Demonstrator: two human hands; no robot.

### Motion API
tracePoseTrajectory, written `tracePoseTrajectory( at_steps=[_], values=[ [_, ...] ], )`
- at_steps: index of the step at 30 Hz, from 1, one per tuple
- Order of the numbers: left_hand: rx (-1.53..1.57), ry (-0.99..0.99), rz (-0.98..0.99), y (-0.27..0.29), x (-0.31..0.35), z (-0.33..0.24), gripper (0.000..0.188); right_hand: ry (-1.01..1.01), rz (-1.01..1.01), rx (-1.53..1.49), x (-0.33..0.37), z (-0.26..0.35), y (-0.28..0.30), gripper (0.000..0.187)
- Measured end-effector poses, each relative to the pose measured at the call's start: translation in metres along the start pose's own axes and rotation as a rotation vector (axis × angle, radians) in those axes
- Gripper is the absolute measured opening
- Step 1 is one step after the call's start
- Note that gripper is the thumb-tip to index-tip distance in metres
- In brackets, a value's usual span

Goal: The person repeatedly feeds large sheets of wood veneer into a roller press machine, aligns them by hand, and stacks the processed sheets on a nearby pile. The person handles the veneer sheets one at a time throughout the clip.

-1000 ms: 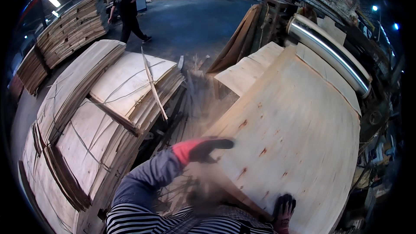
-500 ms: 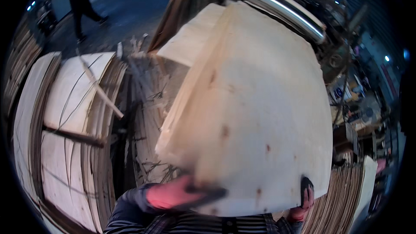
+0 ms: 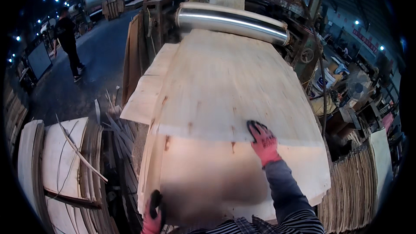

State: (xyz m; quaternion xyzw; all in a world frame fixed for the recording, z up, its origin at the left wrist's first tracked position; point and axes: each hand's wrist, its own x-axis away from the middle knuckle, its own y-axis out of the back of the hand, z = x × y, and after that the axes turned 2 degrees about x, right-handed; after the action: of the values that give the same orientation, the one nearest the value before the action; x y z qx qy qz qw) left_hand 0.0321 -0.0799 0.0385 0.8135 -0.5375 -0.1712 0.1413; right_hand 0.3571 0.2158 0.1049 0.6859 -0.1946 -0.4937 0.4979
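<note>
Fingers of the right hand (image 3: 263,142) lie loosely spread on the veneer sheet (image 3: 225,86), centre frame; whether the left hand (image 3: 152,216), lower left, grips its edge I cannot tell. Probably light, bendy, splittable: best held by both side edges.

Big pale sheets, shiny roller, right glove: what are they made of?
Sheets: wood, likely thin veneer, bare and matte; brown knots and streaky grain show.
Roller: probably metal, polished or plated; a bright highlight runs along it.
Right glove: red part looks like fabric; black fingers look coated, perhaps rubber, though the type is unclear.
</note>
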Motion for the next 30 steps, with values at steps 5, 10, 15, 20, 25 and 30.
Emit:
tracePoseTrajectory(
  at_steps=[5,10,15,20,25,30],
  values=[
    [-0.655,-0.201,-0.037,-0.023,-0.008,-0.055,0.065,-0.143,-0.11,0.106,-0.094,-0.058,-0.111,0.057],
    [-0.375,0.101,0.034,-0.02,0.007,-0.018,0.066,0.095,-0.028,0.027,-0.085,0.031,-0.08,0.064],
    [0.083,0.235,0.088,0.008,0.007,-0.002,0.055,0.192,0.322,-0.175,0.064,0.057,0.001,0.073],
    [-0.223,0.159,0.28,0.031,-0.014,-0.034,0.059,-0.053,0.401,-0.127,0.218,0.073,0.069,0.08],
    [-0.097,-0.097,0.248,0.029,-0.008,-0.055,0.062,-0.098,0.315,-0.108,0.269,0.096,0.085,0.085],
    [0.624,0.264,0.502,0.038,-0.013,-0.107,0.069,-0.15,0.252,-0.038,0.277,0.089,0.082,0.085]
  ],
)
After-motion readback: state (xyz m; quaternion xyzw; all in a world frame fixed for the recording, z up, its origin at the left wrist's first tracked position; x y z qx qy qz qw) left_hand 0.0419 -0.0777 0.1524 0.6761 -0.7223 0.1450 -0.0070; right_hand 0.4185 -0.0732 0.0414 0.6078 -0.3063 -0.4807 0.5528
